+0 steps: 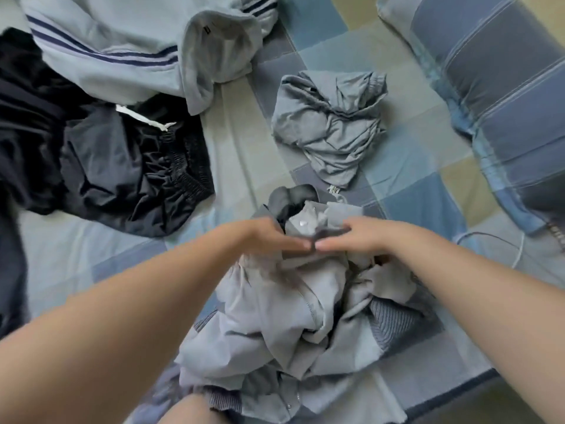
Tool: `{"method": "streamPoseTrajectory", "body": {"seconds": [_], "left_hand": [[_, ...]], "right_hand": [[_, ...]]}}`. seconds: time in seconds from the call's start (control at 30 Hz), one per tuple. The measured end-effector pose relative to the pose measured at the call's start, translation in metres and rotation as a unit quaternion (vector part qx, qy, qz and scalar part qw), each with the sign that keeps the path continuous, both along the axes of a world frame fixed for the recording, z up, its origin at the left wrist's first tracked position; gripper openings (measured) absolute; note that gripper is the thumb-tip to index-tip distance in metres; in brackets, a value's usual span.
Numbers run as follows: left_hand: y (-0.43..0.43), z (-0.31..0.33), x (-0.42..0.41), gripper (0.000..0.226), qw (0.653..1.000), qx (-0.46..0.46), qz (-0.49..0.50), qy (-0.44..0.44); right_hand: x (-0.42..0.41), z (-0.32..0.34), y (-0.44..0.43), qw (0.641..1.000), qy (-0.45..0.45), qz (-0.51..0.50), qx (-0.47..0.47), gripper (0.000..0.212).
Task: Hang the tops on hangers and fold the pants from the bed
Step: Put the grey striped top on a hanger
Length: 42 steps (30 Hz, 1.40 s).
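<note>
A crumpled grey jacket (275,316) with ribbed cuffs and snap buttons lies in a heap on the bed in front of me. My left hand (272,237) and my right hand (357,235) meet over its far end, thumbs nearly touching, and both pinch the fabric near the collar. A dark inner lining shows just beyond my fingers. A small grey garment (330,127) lies bunched farther back. Black pants (122,166) with a white drawstring lie at the left. A pale grey top with navy stripes (122,47) sprawls at the far left.
The bed is covered by a blue, grey and beige checked sheet (412,179). A blue striped pillow (504,96) lies along the right. A thin white cable (516,249) runs near the pillow. More dark cloth (12,255) lies at the left edge.
</note>
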State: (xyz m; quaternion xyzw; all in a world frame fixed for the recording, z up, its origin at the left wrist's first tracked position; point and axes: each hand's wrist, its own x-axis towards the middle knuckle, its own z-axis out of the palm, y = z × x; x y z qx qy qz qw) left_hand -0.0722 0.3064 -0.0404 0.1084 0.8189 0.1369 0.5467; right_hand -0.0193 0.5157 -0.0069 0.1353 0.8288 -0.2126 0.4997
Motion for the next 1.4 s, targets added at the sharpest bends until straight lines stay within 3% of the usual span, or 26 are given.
{"method": "streamPoseTrajectory", "body": {"seconds": [0.1, 0.13, 0.17, 0.23, 0.3, 0.37, 0.47, 0.57, 0.73, 0.83, 0.97, 1.07, 1.17, 1.3, 1.4], "left_hand": [[0.000, -0.024, -0.032, 0.059, 0.958, -0.031, 0.086, 0.272], [0.001, -0.034, -0.037, 0.054, 0.941, -0.042, 0.101, 0.320], [0.001, -0.044, -0.040, 0.047, 0.939, -0.045, 0.119, 0.320], [0.003, -0.062, -0.042, 0.060, 0.960, -0.027, 0.142, 0.240], [0.003, -0.075, -0.037, 0.068, 0.971, -0.001, 0.120, 0.205], [0.003, -0.082, -0.021, 0.058, 0.975, 0.017, 0.077, 0.208], [-0.007, -0.080, 0.022, 0.029, 0.973, 0.036, 0.089, 0.209], [-0.023, -0.057, 0.070, 0.017, 0.969, 0.021, 0.118, 0.216], [-0.042, 0.048, 0.119, 0.020, 0.960, -0.004, 0.174, 0.221], [-0.048, 0.150, 0.148, 0.019, 0.933, 0.006, 0.246, 0.262], [-0.045, 0.281, 0.186, 0.014, 0.884, 0.041, 0.324, 0.334], [-0.053, 0.369, 0.196, 0.026, 0.834, 0.088, 0.377, 0.393], [-0.075, 0.438, 0.191, 0.031, 0.763, 0.147, 0.412, 0.476], [-0.115, 0.515, 0.184, 0.011, 0.675, 0.238, 0.426, 0.553], [-0.150, 0.576, 0.187, 0.022, 0.615, 0.291, 0.423, 0.598]], "right_hand": [[-0.032, -0.016, -0.004, 0.961, 0.219, -0.035, 0.163, 0.062], [-0.041, -0.024, -0.010, 0.939, 0.278, -0.045, 0.198, 0.059], [-0.049, -0.036, -0.016, 0.923, 0.319, -0.039, 0.213, 0.054], [-0.059, -0.058, -0.029, 0.926, 0.321, -0.020, 0.200, 0.052], [-0.062, -0.079, -0.036, 0.957, 0.246, -0.033, 0.148, 0.064], [-0.054, -0.093, -0.039, 0.977, 0.182, -0.032, 0.109, 0.071], [-0.029, -0.099, -0.039, 0.964, 0.219, -0.008, 0.149, 0.046], [-0.001, -0.077, -0.042, 0.961, 0.243, -0.028, 0.126, 0.021], [0.047, 0.025, -0.038, 0.952, 0.296, -0.056, 0.052, 0.018], [0.072, 0.118, -0.032, 0.934, 0.351, -0.057, 0.012, 0.006], [0.099, 0.254, -0.036, 0.906, 0.423, -0.023, -0.021, 0.009], [0.105, 0.349, -0.048, 0.878, 0.475, -0.005, -0.055, 0.025], [0.104, 0.428, -0.070, 0.844, 0.517, -0.020, -0.143, 0.029], [0.103, 0.515, -0.116, 0.766, 0.594, -0.063, -0.238, 0.035], [0.111, 0.577, -0.158, 0.695, 0.647, -0.085, -0.300, 0.036]]}}
